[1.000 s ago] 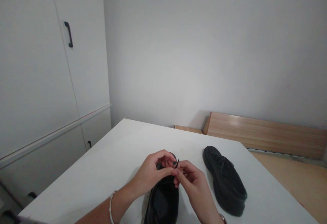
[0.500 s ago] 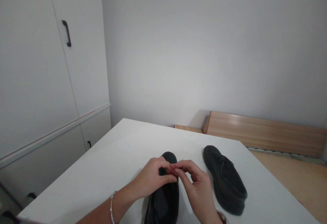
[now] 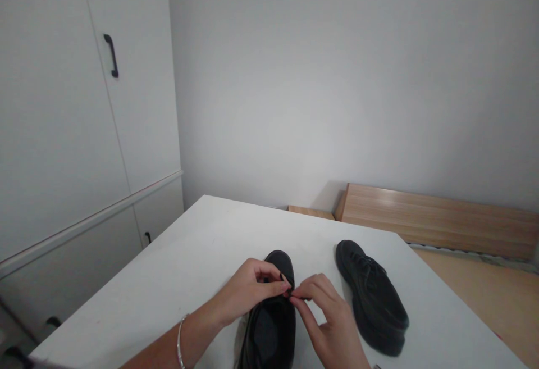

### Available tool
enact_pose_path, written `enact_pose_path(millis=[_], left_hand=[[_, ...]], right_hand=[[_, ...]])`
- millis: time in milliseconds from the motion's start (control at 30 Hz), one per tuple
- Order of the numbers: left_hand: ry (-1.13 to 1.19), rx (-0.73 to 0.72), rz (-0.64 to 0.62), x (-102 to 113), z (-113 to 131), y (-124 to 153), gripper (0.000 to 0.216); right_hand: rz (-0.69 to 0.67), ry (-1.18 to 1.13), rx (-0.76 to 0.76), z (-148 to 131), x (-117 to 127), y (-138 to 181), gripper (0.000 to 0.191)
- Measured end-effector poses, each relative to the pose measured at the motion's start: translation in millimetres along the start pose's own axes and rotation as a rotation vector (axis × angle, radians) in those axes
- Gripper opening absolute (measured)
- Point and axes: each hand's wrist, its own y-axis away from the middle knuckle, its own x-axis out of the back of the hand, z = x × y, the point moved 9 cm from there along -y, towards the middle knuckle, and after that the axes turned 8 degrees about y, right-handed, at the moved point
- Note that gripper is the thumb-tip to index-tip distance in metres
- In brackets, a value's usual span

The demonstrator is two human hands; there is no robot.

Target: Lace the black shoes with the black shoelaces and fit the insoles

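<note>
From here I see two hands meeting over a black shoe (image 3: 272,332) on the white table (image 3: 177,279). It stands upright at the near side, toe pointing away from the person, its opening facing up and its heel running out of view. The left hand (image 3: 255,287) comes across the shoe from the left, thumb and fingers pinched together on the dark lace (image 3: 281,275) — a short bit of it pokes up by the fingertips. The right hand (image 3: 328,318) reaches in from the other side, thumb and forefinger also closed on the lace, just beside the left fingertips; its other fingers are bent. A thin bangle (image 3: 179,341) circles the left wrist.

To the right, well clear of the right hand's fingertips, sits a second shoe (image 3: 373,299), black as well, on its sole and laced up, its toe angled toward the far left and its heel toward the near right. Past the table, a wooden board (image 3: 421,217) runs along the foot of the pale wall (image 3: 315,77). On the left rises a white cabinet (image 3: 138,105) — a dark handle (image 3: 112,56) is fixed to its door.
</note>
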Motion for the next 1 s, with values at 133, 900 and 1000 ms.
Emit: enact_pose_path(millis=[133, 900, 1000], left_hand=[[-0.149, -0.033, 0.041, 1.6, 3.8, 5.9, 0.007], [-0.827, -0.897, 0.157, -27.4, 39.5, 50.1, 0.025], [-0.670, -0.845, 0.202, -15.6, 33.7, 56.4, 0.023]], right_hand=[[-0.109, 0.048, 0.065, -9.7, -2.9, 4.8, 0.011], [-0.081, -0.287, -0.278, 28.4, -23.9, -19.1, 0.009], [-0.023, -0.208, -0.265, 27.0, -24.8, -16.5, 0.013]])
